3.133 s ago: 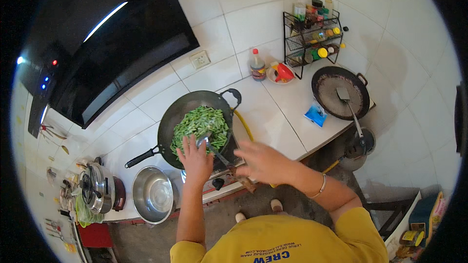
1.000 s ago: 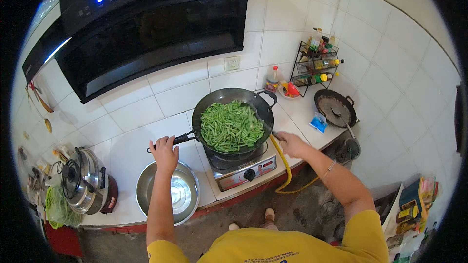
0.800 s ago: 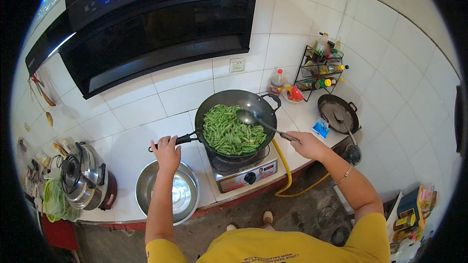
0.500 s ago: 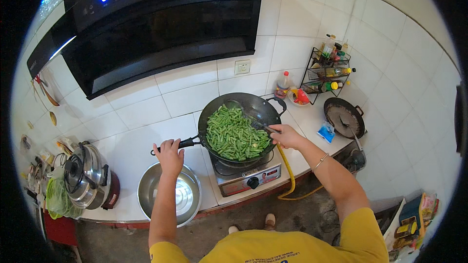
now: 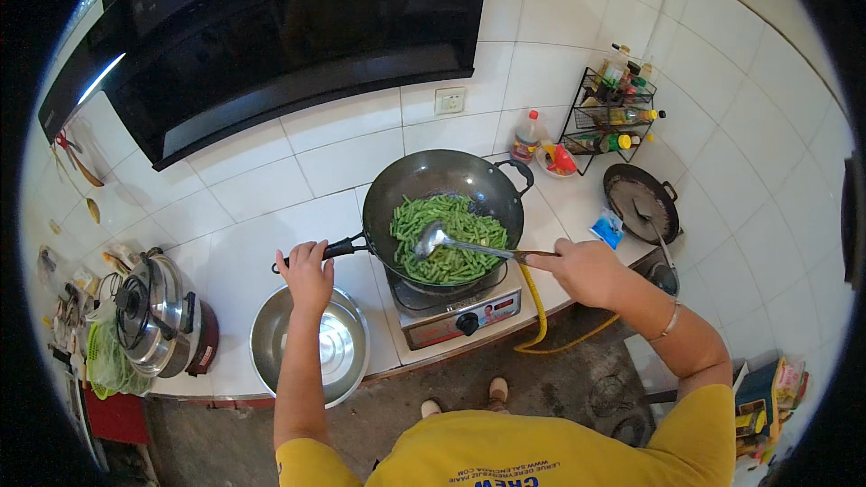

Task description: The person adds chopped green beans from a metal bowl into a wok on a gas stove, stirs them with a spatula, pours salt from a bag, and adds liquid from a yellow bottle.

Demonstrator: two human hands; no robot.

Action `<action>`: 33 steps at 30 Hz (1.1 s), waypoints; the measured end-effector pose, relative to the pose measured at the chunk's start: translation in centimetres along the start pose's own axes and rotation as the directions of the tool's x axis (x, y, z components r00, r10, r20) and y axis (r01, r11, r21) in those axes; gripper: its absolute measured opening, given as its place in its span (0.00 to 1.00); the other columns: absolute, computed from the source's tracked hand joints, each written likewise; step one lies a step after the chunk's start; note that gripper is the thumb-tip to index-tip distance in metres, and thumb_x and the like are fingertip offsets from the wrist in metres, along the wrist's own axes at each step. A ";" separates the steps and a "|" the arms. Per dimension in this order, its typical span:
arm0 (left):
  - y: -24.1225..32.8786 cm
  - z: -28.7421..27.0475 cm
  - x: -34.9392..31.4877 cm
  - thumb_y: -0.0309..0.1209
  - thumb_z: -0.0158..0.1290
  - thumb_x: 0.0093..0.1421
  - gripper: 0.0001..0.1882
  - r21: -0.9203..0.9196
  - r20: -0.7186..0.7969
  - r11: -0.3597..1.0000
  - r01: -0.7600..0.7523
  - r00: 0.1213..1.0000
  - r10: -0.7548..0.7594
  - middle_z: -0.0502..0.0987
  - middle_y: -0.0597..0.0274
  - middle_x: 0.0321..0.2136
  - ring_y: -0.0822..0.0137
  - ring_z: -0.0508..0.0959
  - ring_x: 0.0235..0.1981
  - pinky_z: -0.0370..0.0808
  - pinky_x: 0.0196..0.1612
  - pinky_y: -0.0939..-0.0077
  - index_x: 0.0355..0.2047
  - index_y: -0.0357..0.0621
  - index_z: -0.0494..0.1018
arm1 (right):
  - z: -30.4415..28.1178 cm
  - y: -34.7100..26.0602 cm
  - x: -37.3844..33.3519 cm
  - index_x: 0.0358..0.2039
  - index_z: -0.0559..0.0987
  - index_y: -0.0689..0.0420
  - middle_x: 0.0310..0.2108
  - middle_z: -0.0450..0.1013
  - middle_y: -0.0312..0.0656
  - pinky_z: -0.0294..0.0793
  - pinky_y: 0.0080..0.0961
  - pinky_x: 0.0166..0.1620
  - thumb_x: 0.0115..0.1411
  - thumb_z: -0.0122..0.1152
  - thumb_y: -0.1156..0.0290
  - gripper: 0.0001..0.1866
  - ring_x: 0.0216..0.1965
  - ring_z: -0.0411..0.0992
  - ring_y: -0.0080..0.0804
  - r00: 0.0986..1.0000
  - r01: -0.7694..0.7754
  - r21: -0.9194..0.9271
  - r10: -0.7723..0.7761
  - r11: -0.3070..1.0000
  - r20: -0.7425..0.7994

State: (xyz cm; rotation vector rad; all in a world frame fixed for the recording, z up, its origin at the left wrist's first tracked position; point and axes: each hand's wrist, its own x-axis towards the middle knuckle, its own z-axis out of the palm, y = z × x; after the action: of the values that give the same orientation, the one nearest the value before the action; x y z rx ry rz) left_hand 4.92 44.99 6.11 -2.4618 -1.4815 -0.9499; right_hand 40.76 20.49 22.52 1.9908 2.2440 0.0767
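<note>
Black wok [image 5: 388, 185] on the gas stove [image 5: 436, 333], steel basin [image 5: 356, 334] on the counter to its left. Cut green beans [image 5: 451, 214] heaped inside the wok. Right hand [image 5: 585, 272] gripping the ladle [image 5: 478, 247], bowl on the beans. Left hand [image 5: 308, 275] closed over the wok handle [image 5: 341, 247].

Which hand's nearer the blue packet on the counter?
Right. The right hand, holding the ladle, is just left of and nearer the wearer than the blue packet. The left hand is far left, beyond the wok, on its handle.

Curled left grip [image 5: 308, 278], curled right grip [image 5: 586, 272]
</note>
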 end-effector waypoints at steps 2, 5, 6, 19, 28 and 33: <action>0.1 0.0 0.2 0.31 0.60 0.48 0.20 -0.007 0.023 1.000 0.014 1.000 -0.013 0.73 0.63 0.43 0.60 0.69 0.51 0.48 0.60 0.39 0.44 0.51 0.75 | -1.8 0.5 -1.7 0.48 0.77 0.42 0.26 0.68 0.42 0.70 0.36 0.26 0.52 0.56 0.71 0.21 0.25 0.71 0.42 0.997 -0.034 0.056 0.037 0.998 -0.071; 0.3 -0.2 -0.1 0.31 0.59 0.48 0.20 0.022 0.012 0.999 0.035 0.999 -0.035 0.73 0.60 0.45 0.58 0.68 0.53 0.47 0.60 0.37 0.44 0.50 0.75 | -5.3 1.2 -3.8 0.45 0.79 0.43 0.24 0.69 0.42 0.70 0.37 0.28 0.51 0.57 0.71 0.18 0.27 0.71 0.43 0.990 -0.059 0.145 0.076 0.988 -0.118; 0.4 -0.3 -0.1 0.32 0.59 0.48 0.20 0.036 0.000 0.998 0.045 0.999 -0.045 0.73 0.59 0.45 0.58 0.68 0.53 0.47 0.60 0.36 0.44 0.50 0.75 | -6.5 1.2 -4.4 0.44 0.79 0.44 0.23 0.69 0.42 0.70 0.37 0.29 0.51 0.57 0.71 0.18 0.27 0.72 0.43 0.989 -0.063 0.172 0.085 0.983 -0.123; 7.2 0.8 1.7 0.27 0.58 0.50 0.19 -0.450 0.034 0.885 -0.117 0.988 0.148 0.73 0.51 0.44 0.50 0.70 0.49 0.65 0.54 0.60 0.44 0.44 0.74 | 5.6 3.4 -3.0 0.53 0.73 0.44 0.28 0.72 0.47 0.72 0.43 0.37 0.57 0.52 0.68 0.21 0.34 0.73 0.48 0.984 -0.180 0.348 0.168 0.920 0.064; 25.0 -3.9 3.0 0.23 0.51 0.58 0.23 -0.897 0.333 0.407 0.173 0.869 0.365 0.71 0.57 0.52 0.65 0.70 0.52 0.65 0.55 0.69 0.55 0.40 0.67 | 9.9 11.8 -5.6 0.55 0.69 0.57 0.44 0.75 0.39 0.73 0.32 0.46 0.61 0.56 0.63 0.23 0.41 0.73 0.34 0.918 0.238 0.961 0.354 -0.138 -0.177; 34.7 -3.1 4.8 0.25 0.56 0.52 0.26 -0.499 0.216 0.797 -0.339 0.843 0.493 0.61 0.48 0.59 0.47 0.56 0.62 0.49 0.63 0.56 0.53 0.43 0.68 | 25.6 19.7 -3.9 0.42 0.77 0.63 0.36 0.77 0.43 0.73 0.24 0.43 0.61 0.57 0.66 0.15 0.37 0.74 0.29 0.660 -0.080 0.975 0.744 0.209 -0.106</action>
State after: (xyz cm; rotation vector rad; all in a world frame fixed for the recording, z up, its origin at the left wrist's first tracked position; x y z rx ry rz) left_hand 33.88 29.54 18.64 -3.2335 -0.7396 -0.8745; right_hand 64.17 17.63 0.12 3.7109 1.9643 -0.9405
